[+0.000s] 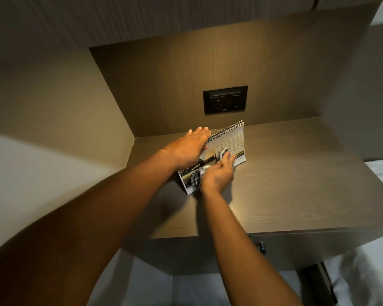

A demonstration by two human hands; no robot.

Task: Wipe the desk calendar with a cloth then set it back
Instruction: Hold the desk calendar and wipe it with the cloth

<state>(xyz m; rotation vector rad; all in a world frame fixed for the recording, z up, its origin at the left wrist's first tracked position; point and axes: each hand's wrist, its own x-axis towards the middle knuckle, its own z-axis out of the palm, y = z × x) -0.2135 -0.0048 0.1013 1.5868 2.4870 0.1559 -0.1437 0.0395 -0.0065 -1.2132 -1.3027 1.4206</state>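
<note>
A spiral-bound desk calendar (234, 140) stands tent-like on the wooden desk (285, 184), near the back wall. Its front page shows a date grid on the right and a dark photo on the left. My left hand (191, 147) lies flat over the calendar's top left edge, fingers together, steadying it. My right hand (219, 174) presses a checked grey-and-white cloth (196, 178) against the front page. Bits of cloth show at both sides of that hand. The middle of the page is hidden by my hands.
A black wall socket (225, 100) sits in the wood panel just behind the calendar. A side wall closes the desk on the left. White bedding (380, 173) lies to the right, and the desk's front edge has a drawer with a dark knob (262, 247).
</note>
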